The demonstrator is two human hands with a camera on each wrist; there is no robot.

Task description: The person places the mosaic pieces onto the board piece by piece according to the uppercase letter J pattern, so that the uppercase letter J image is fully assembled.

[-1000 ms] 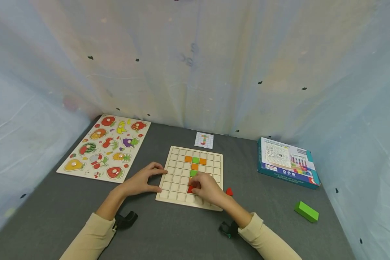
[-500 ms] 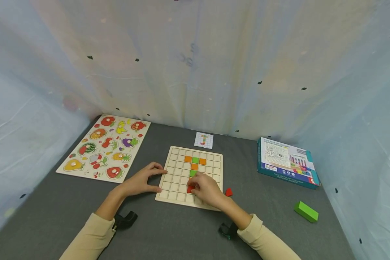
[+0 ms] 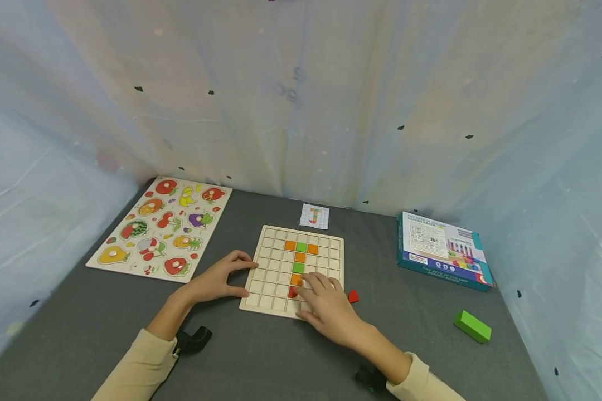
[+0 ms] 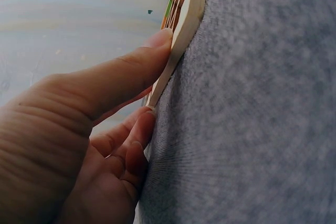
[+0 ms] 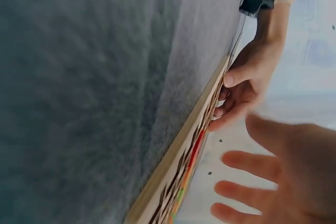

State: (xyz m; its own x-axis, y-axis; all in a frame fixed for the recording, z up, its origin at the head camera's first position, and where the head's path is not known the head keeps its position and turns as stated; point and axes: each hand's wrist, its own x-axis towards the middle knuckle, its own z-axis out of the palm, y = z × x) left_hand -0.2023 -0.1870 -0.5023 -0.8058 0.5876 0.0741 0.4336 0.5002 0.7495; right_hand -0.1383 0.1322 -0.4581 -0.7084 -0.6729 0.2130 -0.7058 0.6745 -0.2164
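A pale wooden grid board (image 3: 268,277) lies on the grey tabletop, with orange and green square tiles (image 3: 300,257) set in a T-like pattern. A red piece (image 3: 292,292) sits at the lower end of the column. My left hand (image 3: 219,278) rests at the board's left edge. In the left wrist view its thumb (image 4: 157,43) touches the edge near a corner. My right hand (image 3: 331,309) is over the board's lower right part, fingers spread, holding nothing. In the right wrist view its fingers (image 5: 247,195) are apart, beside the board.
A red piece (image 3: 353,296) lies just right of the board. A pattern card (image 3: 314,216) lies behind it. To the left is a fruit puzzle board (image 3: 180,253); to the right are a blue-and-white box (image 3: 443,250) and a green block (image 3: 474,326).
My right hand has let go of the red piece in the grid, spread its fingers and drawn back to the right. The orange tile above that piece now shows. My left hand stays put.
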